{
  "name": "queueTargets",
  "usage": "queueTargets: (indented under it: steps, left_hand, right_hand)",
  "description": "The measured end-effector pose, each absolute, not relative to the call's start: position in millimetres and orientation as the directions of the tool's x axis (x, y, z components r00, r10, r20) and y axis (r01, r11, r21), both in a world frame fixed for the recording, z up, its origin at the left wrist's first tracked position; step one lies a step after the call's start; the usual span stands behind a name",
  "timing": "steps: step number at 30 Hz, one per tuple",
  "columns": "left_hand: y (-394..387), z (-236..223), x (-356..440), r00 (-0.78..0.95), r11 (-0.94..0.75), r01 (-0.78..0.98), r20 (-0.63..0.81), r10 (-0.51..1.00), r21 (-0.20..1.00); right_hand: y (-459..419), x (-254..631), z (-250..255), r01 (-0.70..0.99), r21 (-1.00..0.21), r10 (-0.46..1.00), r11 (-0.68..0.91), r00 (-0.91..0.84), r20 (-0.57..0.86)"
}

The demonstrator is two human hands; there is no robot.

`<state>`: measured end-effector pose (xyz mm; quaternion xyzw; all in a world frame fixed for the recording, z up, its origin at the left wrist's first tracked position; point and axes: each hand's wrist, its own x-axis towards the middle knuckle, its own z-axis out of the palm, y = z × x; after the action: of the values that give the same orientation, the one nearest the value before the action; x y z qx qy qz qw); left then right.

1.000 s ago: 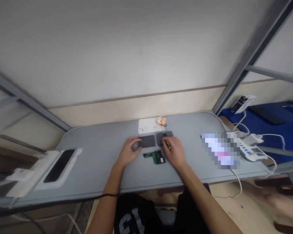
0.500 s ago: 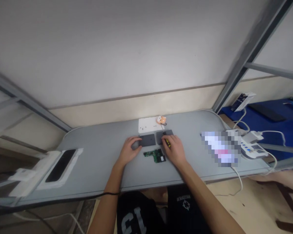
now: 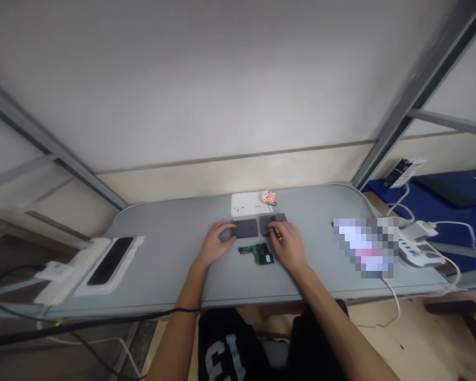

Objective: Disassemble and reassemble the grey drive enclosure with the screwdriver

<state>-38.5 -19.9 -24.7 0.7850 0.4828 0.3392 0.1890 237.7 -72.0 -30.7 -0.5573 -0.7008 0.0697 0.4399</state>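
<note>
Two dark grey flat cases lie side by side on the grey table. My left hand rests at the left edge of the left grey case, fingers curled against it. My right hand is closed round a small yellow-and-black screwdriver, its tip on the right grey case. A green circuit board lies between my hands, just in front of the cases.
A white card with a small orange figure sits behind the cases. A black phone on a white tray lies at the left. A white power strip with cables is at the right, beside a blurred patch.
The camera has shifted a little, so everything sits slightly further right in view. Both hands stay at the cases in the same pose.
</note>
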Motion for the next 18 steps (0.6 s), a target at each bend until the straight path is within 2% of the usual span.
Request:
queueTargets:
  steps: [18]
  left_hand:
    - [-18.2,-25.4,-39.2,0.319,-0.482,0.619,0.362,0.876,0.620]
  right_hand:
    - [-72.8,239.9,-32.4,0.719,-0.588,0.843,0.370,0.007,0.538]
